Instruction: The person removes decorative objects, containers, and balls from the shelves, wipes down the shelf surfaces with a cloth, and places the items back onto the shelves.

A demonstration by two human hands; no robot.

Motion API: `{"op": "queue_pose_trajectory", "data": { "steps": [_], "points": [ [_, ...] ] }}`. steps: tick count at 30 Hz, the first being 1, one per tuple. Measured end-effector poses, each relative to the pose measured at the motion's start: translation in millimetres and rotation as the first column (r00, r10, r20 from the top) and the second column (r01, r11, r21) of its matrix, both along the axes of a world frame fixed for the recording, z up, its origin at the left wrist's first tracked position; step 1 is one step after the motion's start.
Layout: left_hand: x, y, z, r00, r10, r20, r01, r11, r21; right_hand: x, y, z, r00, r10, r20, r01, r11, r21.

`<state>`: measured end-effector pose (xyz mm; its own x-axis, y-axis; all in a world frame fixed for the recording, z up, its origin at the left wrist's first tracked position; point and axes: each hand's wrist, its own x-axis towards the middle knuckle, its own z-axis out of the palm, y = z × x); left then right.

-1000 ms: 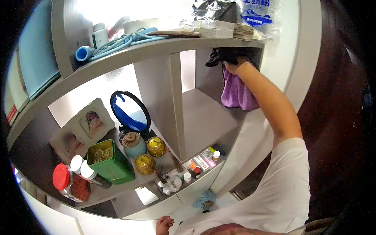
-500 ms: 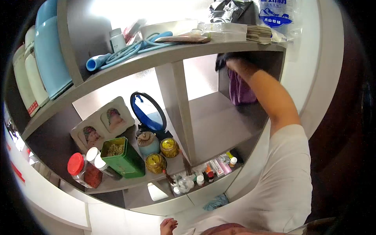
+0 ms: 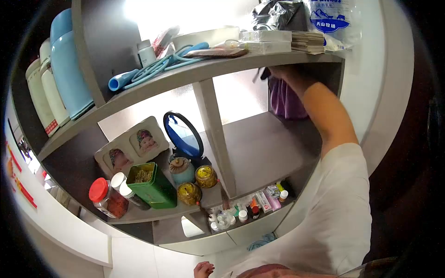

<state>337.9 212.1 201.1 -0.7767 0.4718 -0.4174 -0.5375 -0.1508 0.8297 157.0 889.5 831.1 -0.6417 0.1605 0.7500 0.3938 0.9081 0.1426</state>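
Note:
My right hand (image 3: pixel 282 72) reaches into the upper part of the right-hand shelf compartment, close under the board above. Its fingers are in shadow and closed around something dark that I cannot make out; thin dark pieces stick out to its left. Directly below the hand hangs a purple cloth (image 3: pixel 287 99), against the dark side wall; whether the hand touches it I cannot tell. My left hand (image 3: pixel 204 269) is low at the bottom edge, beside my light shirt, with its fingers curled in and nothing visible in them.
The upper shelf (image 3: pixel 222 66) carries a coiled blue cord (image 3: pixel 155 65), a comb (image 3: pixel 218 53) and white boxes (image 3: pixel 266 41). At lower left stand a green tin (image 3: pixel 155 187), a red-lidded jar (image 3: pixel 109 198), a round mirror (image 3: pixel 183 134) and a photo frame (image 3: pixel 132 146). Small bottles line the lower ledge.
The view has shifted slightly, so the shelves sit a little further right. The dark item at my right hand shows less, with thin pieces now sticking out. My left hand stays low.

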Motion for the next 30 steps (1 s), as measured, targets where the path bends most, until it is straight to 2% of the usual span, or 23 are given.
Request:
{"op": "queue_pose_trajectory", "data": {
  "steps": [3,6,9,11,13,16,19,22,23,24,26,27,30],
  "points": [
    [-16,-4,-4,0.977,-0.045,0.208,0.001,0.978,0.208,-6,1,21,0.990,-0.035,-0.138,0.048,0.995,0.087],
    [-30,-6,-6,0.914,-0.122,0.387,-0.049,0.914,0.404,-30,16,12,0.990,-0.098,-0.105,0.109,0.988,0.110],
    [-21,15,10,0.974,0.065,0.218,-0.068,0.998,0.006,-62,35,-14,0.979,-0.167,0.119,0.152,0.981,0.123],
    [-16,28,23,0.989,0.139,0.057,-0.119,0.957,-0.266,-82,48,-40,0.911,-0.192,0.364,0.138,0.976,0.169],
    [-12,23,20,0.991,0.125,0.045,-0.111,0.967,-0.231,-92,53,-74,0.802,-0.180,0.569,0.068,0.975,0.211],
    [-2,14,28,0.986,0.162,0.037,-0.148,0.959,-0.243,-81,47,-124,0.765,0.042,0.643,0.030,0.994,-0.101],
    [16,8,29,0.986,0.162,0.042,-0.147,0.959,-0.244,-65,33,-173,0.792,0.179,0.583,0.054,0.932,-0.359],
    [22,2,13,0.995,0.087,0.053,-0.075,0.980,-0.186,-47,14,-195,0.880,0.260,0.397,0.025,0.810,-0.586],
    [25,5,27,0.990,0.120,0.078,-0.105,0.978,-0.178,-42,10,-197,0.902,0.283,0.327,-0.010,0.769,-0.639],
    [22,17,62,0.983,0.153,0.100,-0.134,0.975,-0.175,-14,-23,-171,0.929,0.306,0.207,-0.024,0.610,-0.792],
    [17,30,104,0.981,0.170,0.092,-0.149,0.967,-0.208,-27,-13,-191,0.925,0.284,0.252,-0.016,0.691,-0.722],
    [15,30,104,0.983,0.162,0.091,-0.142,0.971,-0.192,-27,-8,-200,0.950,0.261,0.174,-0.057,0.690,-0.722],
    [5,36,111,0.988,0.123,0.093,-0.109,0.983,-0.145,-2,-28,-189,0.868,0.494,0.048,-0.201,0.437,-0.877]
  ]
}}
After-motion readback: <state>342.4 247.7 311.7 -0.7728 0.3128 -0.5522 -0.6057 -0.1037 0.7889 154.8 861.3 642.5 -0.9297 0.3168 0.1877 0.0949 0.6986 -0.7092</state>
